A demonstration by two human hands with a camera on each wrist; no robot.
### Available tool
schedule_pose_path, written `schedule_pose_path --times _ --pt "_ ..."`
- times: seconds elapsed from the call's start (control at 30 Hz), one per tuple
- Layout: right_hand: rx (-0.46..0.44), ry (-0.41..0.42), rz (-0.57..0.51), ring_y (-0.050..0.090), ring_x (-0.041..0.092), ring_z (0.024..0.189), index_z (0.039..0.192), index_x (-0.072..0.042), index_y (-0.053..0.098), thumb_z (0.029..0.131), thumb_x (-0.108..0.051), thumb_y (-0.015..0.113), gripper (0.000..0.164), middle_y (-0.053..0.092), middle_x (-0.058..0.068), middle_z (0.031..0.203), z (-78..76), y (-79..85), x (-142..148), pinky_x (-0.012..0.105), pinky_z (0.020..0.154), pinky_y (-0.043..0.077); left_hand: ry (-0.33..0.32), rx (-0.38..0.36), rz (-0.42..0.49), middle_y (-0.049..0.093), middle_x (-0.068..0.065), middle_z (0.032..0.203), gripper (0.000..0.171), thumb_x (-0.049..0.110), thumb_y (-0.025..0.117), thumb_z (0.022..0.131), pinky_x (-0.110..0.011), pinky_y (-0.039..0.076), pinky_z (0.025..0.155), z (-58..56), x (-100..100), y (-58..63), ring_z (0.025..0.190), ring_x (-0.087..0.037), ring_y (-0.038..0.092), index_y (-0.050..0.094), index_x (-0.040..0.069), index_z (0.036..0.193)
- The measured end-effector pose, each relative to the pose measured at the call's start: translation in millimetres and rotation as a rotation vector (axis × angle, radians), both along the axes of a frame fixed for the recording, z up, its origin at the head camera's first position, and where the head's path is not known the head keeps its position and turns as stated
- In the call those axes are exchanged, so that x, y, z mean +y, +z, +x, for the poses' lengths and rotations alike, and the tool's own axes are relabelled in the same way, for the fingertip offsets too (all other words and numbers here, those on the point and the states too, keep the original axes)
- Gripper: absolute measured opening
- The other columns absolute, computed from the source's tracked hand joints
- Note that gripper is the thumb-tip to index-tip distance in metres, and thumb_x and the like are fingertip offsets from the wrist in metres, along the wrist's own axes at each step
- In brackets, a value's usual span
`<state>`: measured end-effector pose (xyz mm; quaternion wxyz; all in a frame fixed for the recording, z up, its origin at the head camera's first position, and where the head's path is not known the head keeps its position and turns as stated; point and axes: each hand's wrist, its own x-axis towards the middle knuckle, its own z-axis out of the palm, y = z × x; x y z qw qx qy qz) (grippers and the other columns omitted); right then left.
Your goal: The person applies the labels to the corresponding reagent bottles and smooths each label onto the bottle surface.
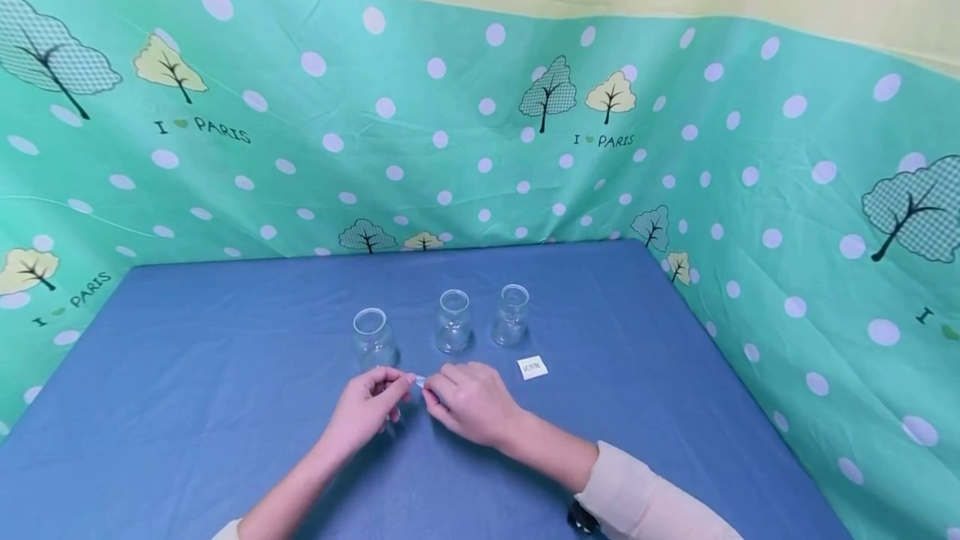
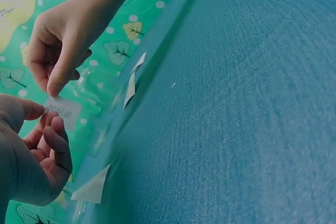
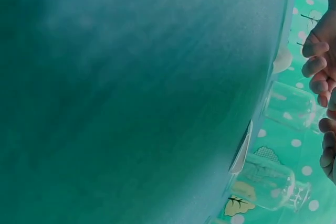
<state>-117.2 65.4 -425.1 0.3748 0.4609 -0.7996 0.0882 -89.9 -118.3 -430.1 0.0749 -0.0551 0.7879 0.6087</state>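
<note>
A small white paper label (image 2: pixel 64 112) with writing is held up between the two hands. My left hand (image 1: pixel 365 408) pinches one edge of it between thumb and finger, the other fingers loosely bent. At the opposite edge, my right hand (image 1: pixel 472 402) grips the label with thumb and fingertips, as the left wrist view shows. Just beyond the left hand stands a clear glass jar (image 1: pixel 372 338), its lower part partly covered by that hand. Two more glass jars, a middle one (image 1: pixel 453 323) and a right one (image 1: pixel 512 317), stand upright without lids.
A white card (image 1: pixel 532 367) with writing lies on the blue tablecloth (image 1: pixel 645 440) in front of the right jar. White paper pieces (image 2: pixel 92 188) show low on the table in the left wrist view. A green dotted curtain (image 1: pixel 420 107) hangs behind the table and along its right side.
</note>
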Motion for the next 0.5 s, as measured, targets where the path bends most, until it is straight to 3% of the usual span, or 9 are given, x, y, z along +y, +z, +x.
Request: schedule_pose_path --times 0.5 --pt "-0.046 0.009 0.027 0.052 0.002 0.055 0.084 -0.020 0.067 0.080 -0.027 0.068 0.008 0.057 -0.010 0.069 4.4 -0.7 -0.2 0.017 0.053 0.039 -0.005 -0.002 0.012 0.063 -0.009 0.075 0.017 0.016 0.061 0.089 -0.023 0.040 0.042 1.4 -1.2 6.1 0.048 -0.012 0.051 0.065 0.001 0.095"
